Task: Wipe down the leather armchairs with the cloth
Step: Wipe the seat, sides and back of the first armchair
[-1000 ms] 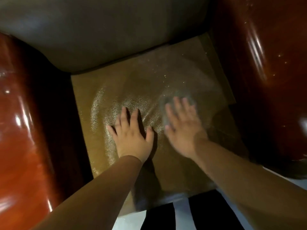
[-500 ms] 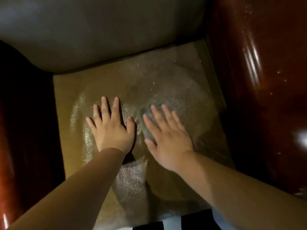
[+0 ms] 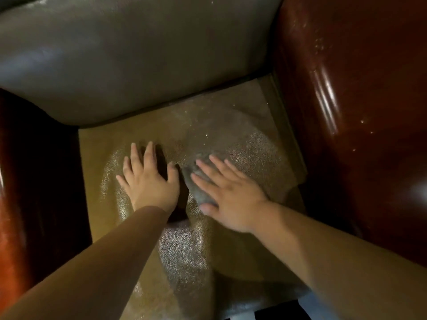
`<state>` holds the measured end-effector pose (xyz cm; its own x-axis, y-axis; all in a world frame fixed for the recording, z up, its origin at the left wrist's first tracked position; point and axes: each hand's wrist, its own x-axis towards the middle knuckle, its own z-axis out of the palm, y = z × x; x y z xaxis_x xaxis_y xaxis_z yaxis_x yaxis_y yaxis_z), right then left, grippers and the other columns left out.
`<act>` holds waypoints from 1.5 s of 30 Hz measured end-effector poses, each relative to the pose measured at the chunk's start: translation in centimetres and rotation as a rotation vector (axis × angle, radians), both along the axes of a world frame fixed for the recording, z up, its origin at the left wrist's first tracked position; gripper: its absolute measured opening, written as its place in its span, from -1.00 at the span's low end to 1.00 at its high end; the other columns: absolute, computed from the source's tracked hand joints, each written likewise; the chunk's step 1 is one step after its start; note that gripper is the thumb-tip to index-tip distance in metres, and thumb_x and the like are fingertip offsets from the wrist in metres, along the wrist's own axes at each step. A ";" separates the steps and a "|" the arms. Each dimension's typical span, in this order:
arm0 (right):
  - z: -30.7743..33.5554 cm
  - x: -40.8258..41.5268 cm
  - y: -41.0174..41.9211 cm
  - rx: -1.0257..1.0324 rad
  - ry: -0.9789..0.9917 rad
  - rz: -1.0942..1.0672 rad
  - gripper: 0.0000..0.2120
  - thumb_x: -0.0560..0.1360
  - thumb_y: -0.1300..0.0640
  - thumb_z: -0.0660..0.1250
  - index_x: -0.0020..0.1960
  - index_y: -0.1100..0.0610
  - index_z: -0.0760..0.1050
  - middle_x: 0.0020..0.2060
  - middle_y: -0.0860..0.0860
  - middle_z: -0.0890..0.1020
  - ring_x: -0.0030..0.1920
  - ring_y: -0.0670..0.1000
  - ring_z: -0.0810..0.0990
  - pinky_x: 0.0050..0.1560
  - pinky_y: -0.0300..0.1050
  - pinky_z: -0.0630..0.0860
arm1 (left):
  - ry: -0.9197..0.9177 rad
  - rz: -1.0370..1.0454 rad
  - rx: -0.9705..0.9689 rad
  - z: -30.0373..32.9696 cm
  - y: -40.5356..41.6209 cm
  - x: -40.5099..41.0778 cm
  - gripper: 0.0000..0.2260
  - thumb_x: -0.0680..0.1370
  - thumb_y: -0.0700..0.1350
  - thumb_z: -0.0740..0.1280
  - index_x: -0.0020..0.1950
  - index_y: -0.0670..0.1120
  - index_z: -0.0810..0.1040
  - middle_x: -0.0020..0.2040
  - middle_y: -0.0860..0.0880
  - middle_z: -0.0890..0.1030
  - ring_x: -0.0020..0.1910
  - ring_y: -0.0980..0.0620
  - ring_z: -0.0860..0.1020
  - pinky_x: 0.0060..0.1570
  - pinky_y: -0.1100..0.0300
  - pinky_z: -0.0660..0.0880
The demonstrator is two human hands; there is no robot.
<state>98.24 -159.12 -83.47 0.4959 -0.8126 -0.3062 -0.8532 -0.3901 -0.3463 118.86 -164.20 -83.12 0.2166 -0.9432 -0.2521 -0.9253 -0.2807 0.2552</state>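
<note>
Both forearms reach in from lower edge onto seat cushion (image 3: 184, 250), tan pebbled leather, sheen patches around the hands. Left hand (image 3: 147, 181) flat on cushion, fingers straight and spread, holding nothing. Right hand (image 3: 228, 197) just beside it, fingers straight, pressing grey cloth (image 3: 198, 183) against the cushion centre. Beyond: grey-brown backrest (image 3: 138, 61). Glossy red-brown armrest (image 3: 346, 112) at right.

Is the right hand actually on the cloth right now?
Touching. The head view shows the right hand lying flat, fingers straight, on the grey cloth, which lies on the seat cushion and shows past the fingers and thumb.
</note>
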 end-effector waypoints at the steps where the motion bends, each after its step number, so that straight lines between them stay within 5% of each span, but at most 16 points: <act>1: -0.5 -1.4 -0.9 -0.041 0.021 0.001 -0.31 0.65 -0.30 -0.04 0.69 -0.01 0.00 0.69 0.06 -0.01 0.68 0.18 -0.11 0.66 0.19 -0.09 | -0.008 -0.023 -0.002 -0.3 -0.9 -0.1 -0.33 0.55 0.23 0.13 0.67 0.16 0.17 0.73 0.01 0.04 0.69 -0.16 0.02 0.62 -0.31 -0.13; 3: -1.7 -4.4 -2.8 -0.051 0.139 -0.247 -0.31 0.67 -0.26 -0.08 0.70 0.02 -0.02 0.69 0.11 -0.01 0.68 0.21 -0.08 0.64 0.25 -0.01 | -0.051 -0.094 0.008 -1.3 -1.9 -0.2 -0.34 0.58 0.24 0.09 0.69 0.17 0.13 0.74 0.03 0.01 0.70 -0.14 -0.03 0.62 -0.31 -0.15; 7: -0.8 -4.7 -4.9 0.117 0.206 -0.866 -0.34 0.70 -0.20 -0.16 0.70 0.07 -0.18 0.68 0.16 -0.15 0.67 0.24 -0.19 0.65 0.21 -0.17 | -0.101 -0.102 -0.051 -3.1 -1.2 -0.3 -0.35 0.59 0.24 0.04 0.69 0.15 0.13 0.73 0.02 0.05 0.70 -0.14 -0.01 0.63 -0.27 -0.16; 13: -0.1 2.1 -2.4 -0.021 0.014 -0.069 -0.35 0.66 -0.19 0.04 0.69 0.01 0.08 0.69 0.06 0.02 0.68 0.18 -0.09 0.66 0.16 -0.10 | -0.081 -0.116 -0.065 -2.9 -1.4 0.0 -0.35 0.59 0.20 0.09 0.69 0.13 0.17 0.73 -0.01 0.09 0.69 -0.17 0.02 0.62 -0.31 -0.12; 16: -1.5 -2.6 -6.1 -0.028 0.198 -0.325 -0.32 0.64 -0.21 -0.19 0.71 0.02 -0.06 0.69 0.11 -0.11 0.68 0.19 -0.17 0.64 0.16 -0.16 | -0.075 -0.113 -0.083 -3.0 -1.3 -0.1 -0.36 0.59 0.19 0.11 0.69 0.12 0.19 0.72 -0.01 0.10 0.69 -0.17 0.03 0.62 -0.31 -0.11; 20: -1.2 -4.6 -8.9 0.146 0.256 -0.833 -0.29 0.63 -0.22 -0.24 0.71 0.07 -0.18 0.68 0.16 -0.19 0.66 0.24 -0.21 0.65 0.20 -0.18 | -0.084 -0.108 -0.112 -3.6 -1.3 -0.1 -0.37 0.58 0.18 0.12 0.67 0.09 0.23 0.71 -0.03 0.14 0.68 -0.19 0.05 0.62 -0.32 -0.09; 22: -0.3 -1.0 -8.3 0.127 0.297 -0.698 -0.29 0.61 -0.19 -0.26 0.70 0.05 -0.22 0.67 0.18 -0.23 0.65 0.29 -0.24 0.64 0.23 -0.21 | -0.093 -0.111 -0.116 -3.6 -1.2 -0.1 -0.37 0.58 0.17 0.12 0.67 0.08 0.24 0.71 -0.05 0.15 0.68 -0.21 0.07 0.62 -0.33 -0.08; 26: 1.0 2.6 -5.6 0.100 0.105 -0.078 -0.36 0.71 -0.22 -0.13 0.68 -0.08 -0.29 0.65 0.02 -0.36 0.62 0.13 -0.43 0.61 0.12 -0.37 | -0.110 -0.128 -0.085 -3.1 -1.2 -0.1 -0.36 0.59 0.18 0.10 0.68 0.08 0.22 0.72 -0.05 0.14 0.68 -0.19 0.06 0.62 -0.32 -0.07; 28: -0.2 -0.2 -7.1 0.030 0.107 -0.039 -0.35 0.68 -0.26 -0.16 0.69 -0.08 -0.21 0.67 0.00 -0.26 0.65 0.10 -0.33 0.65 0.16 -0.23 | -0.108 -0.131 -0.075 -3.0 -1.2 0.0 -0.35 0.59 0.18 0.08 0.69 0.08 0.21 0.72 -0.04 0.12 0.69 -0.19 0.04 0.62 -0.31 -0.09; 30: -1.4 -3.8 -8.8 -0.026 0.158 -0.391 -0.30 0.64 -0.26 -0.17 0.70 0.01 -0.04 0.69 0.10 -0.05 0.68 0.19 -0.12 0.65 0.23 -0.04 | -0.107 -0.131 -0.085 -3.2 -1.2 -0.1 -0.35 0.59 0.19 0.08 0.69 0.08 0.21 0.72 -0.04 0.12 0.69 -0.19 0.03 0.63 -0.30 -0.10; 32: -1.6 -5.9 -10.0 0.101 0.186 -0.776 -0.26 0.61 -0.26 -0.22 0.71 0.04 -0.06 0.69 0.14 -0.07 0.67 0.21 -0.13 0.65 0.21 -0.12 | -0.109 -0.128 -0.097 -3.4 -1.2 -0.1 -0.35 0.59 0.19 0.09 0.69 0.07 0.21 0.72 -0.05 0.12 0.69 -0.19 0.03 0.63 -0.30 -0.11; 34: -1.0 -3.9 -10.4 0.158 0.258 -0.878 -0.22 0.56 -0.25 -0.28 0.71 0.06 -0.12 0.68 0.18 -0.13 0.67 0.25 -0.17 0.64 0.20 -0.18 | -0.106 -0.135 -0.095 -3.4 -1.3 0.0 -0.35 0.59 0.19 0.09 0.69 0.07 0.22 0.71 -0.05 0.13 0.69 -0.20 0.04 0.63 -0.30 -0.11; 39: 1.5 2.2 -6.9 0.145 0.109 -0.044 -0.34 0.68 -0.28 -0.19 0.68 -0.09 -0.32 0.64 0.01 -0.37 0.62 0.13 -0.43 0.62 0.13 -0.34 | -0.041 -0.126 -0.051 -1.8 -1.7 0.0 -0.36 0.56 0.21 0.13 0.65 0.09 0.30 0.69 -0.04 0.21 0.66 -0.20 0.12 0.62 -0.30 -0.04; 41: 1.1 -0.8 -8.5 0.077 0.122 0.027 -0.31 0.66 -0.32 -0.14 0.69 -0.11 -0.26 0.67 -0.02 -0.29 0.65 0.09 -0.36 0.64 0.09 -0.29 | -0.021 -0.156 -0.114 -1.0 -3.3 1.1 -0.40 0.55 0.21 0.16 0.56 0.03 0.44 0.60 -0.12 0.38 0.55 -0.25 0.31 0.56 -0.31 0.15; 43: -0.4 -4.2 -10.7 0.067 0.209 -0.271 -0.31 0.66 -0.31 -0.12 0.70 -0.07 -0.16 0.69 0.02 -0.18 0.67 0.13 -0.22 0.64 0.08 -0.20 | -0.082 -0.139 -0.217 -1.1 -5.9 3.6 -0.43 0.56 0.20 0.17 0.49 -0.05 0.51 0.51 -0.20 0.46 0.43 -0.30 0.41 0.47 -0.28 0.29; 45: -1.3 -6.3 -12.4 0.164 0.250 -0.686 -0.31 0.69 -0.29 -0.12 0.71 -0.04 -0.18 0.69 0.03 -0.20 0.67 0.13 -0.22 0.65 0.08 -0.20 | -0.083 -0.029 -0.188 -2.2 -7.6 5.5 -0.39 0.57 0.23 0.13 0.56 -0.01 0.42 0.61 -0.17 0.34 0.53 -0.29 0.30 0.55 -0.28 0.17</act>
<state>91.95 -171.55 -84.81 -0.2062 -0.8488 -0.4868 -0.9474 0.2977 -0.1177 124.37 -171.84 -85.35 0.2011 -0.9781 -0.0537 -0.9524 -0.2080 0.2227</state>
